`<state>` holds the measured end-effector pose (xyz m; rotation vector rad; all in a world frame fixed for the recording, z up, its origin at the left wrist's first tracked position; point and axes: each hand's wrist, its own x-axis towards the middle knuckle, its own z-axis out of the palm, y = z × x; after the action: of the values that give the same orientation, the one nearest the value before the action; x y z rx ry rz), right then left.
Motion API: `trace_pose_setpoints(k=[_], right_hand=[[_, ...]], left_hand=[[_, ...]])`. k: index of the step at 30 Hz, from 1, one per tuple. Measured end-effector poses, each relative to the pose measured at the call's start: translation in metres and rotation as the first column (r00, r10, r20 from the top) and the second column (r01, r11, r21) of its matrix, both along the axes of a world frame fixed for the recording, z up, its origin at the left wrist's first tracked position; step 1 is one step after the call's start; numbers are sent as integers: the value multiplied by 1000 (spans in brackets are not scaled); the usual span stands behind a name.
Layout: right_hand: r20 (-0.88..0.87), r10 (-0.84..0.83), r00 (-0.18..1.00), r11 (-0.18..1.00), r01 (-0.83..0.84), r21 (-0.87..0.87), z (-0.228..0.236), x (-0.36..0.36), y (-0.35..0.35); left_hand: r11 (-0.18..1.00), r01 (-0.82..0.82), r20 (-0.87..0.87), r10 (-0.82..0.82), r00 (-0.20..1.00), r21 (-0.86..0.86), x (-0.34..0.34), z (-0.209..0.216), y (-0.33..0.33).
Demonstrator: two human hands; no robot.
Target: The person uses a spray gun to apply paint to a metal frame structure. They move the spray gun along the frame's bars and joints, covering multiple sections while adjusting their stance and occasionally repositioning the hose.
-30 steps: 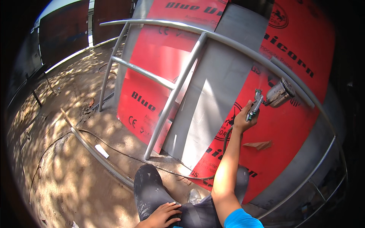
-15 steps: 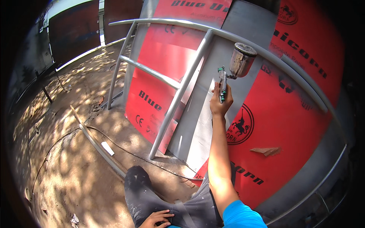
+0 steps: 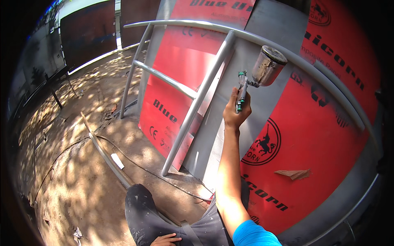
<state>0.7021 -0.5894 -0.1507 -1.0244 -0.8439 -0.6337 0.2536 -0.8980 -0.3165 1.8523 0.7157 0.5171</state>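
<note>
My right hand (image 3: 234, 114) grips the handle of a spray gun (image 3: 243, 88), its arm stretched out ahead. A metal paint cup (image 3: 267, 67), streaked with paint, tilts at the gun's upper right. The gun is just right of a slanting post of a grey tubular metal railing (image 3: 210, 76) and below its curved top rail. Whether any spray leaves the nozzle, I cannot tell. At the lower edge my left hand (image 3: 165, 240) lies on my lap, fingers stretched out and holding nothing; part of it is cut off.
Red and grey panels (image 3: 312, 164) lean behind the railing, with a scrap of brown paper (image 3: 293, 174) on one. A thin hose (image 3: 152, 172) runs across the dirt ground, near a long metal strip (image 3: 104, 153) and a white piece (image 3: 117, 160). Dark gates (image 3: 88, 35) stand at the far left.
The whole view has shifted slightly. My right hand and the spray gun are a little closer to the railing's slanting post. Less of my left hand shows; it still lies on my lap.
</note>
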Motion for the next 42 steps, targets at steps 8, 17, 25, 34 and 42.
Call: trace_pose_setpoints(k=[8, 17, 25, 34, 42], right_hand=[[25, -116, 993, 993, 116, 23, 8, 24, -29], [-33, -222, 975, 973, 223, 53, 19, 46, -67], [-64, -322, 945, 943, 326, 72, 19, 74, -105], [-127, -388, 913, 911, 400, 97, 25, 102, -168], [-337, -374, 864, 885, 441, 151, 24, 112, -232]], left_hand=[[997, 76, 19, -77, 997, 14, 1, -2, 9], [988, 152, 44, -152, 987, 2, 2, -3, 22], [973, 230, 55, -230, 972, -8, 5, -4, 31], [935, 353, 95, -349, 933, -31, 13, -4, 47], [907, 405, 103, -395, 913, -114, 16, -1, 55]])
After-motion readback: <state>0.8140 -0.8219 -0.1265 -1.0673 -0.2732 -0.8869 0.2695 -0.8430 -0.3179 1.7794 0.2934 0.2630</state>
